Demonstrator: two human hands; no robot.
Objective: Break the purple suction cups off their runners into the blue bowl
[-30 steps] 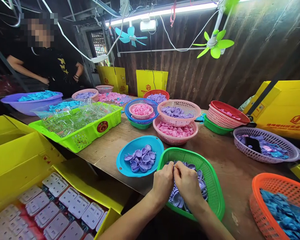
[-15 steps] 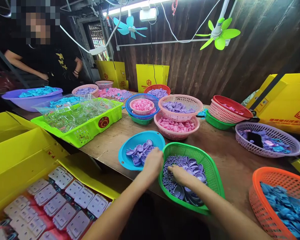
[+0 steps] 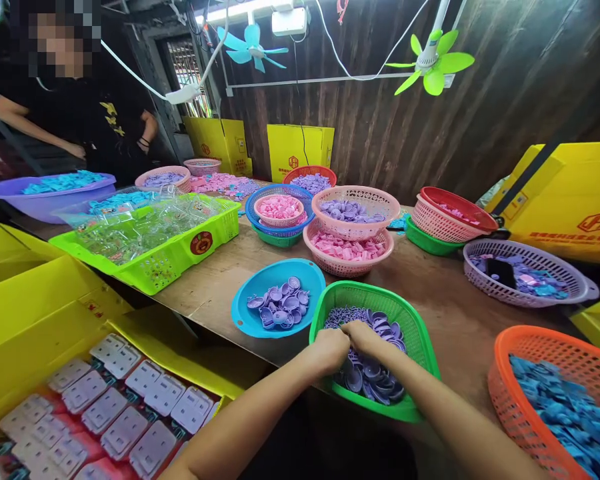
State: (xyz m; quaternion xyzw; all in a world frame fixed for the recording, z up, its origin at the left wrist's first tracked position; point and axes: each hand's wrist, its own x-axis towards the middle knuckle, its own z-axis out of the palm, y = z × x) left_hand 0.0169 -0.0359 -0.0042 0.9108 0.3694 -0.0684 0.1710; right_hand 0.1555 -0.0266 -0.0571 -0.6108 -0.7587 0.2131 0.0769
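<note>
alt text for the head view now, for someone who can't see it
A person's left hand and right hand meet over a green basket of purple plastic parts, beside a blue basin holding purple cup-shaped pieces, on a wooden table.

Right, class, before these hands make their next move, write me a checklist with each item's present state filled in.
1. Left hand and right hand together over the green plastic basket: ok.
2. Round, dished purple plastic parts available there: ok.
3. Only round parts in that basket: not ok, small thin purple pieces lie there too.
4. Part securely held: cannot tell, the hands hide it.
5. Blue plastic tray close beside the basket: ok.
6. Lilac plastic basket free of non-parts: not ok, a black phone-like object lies inside.
</note>
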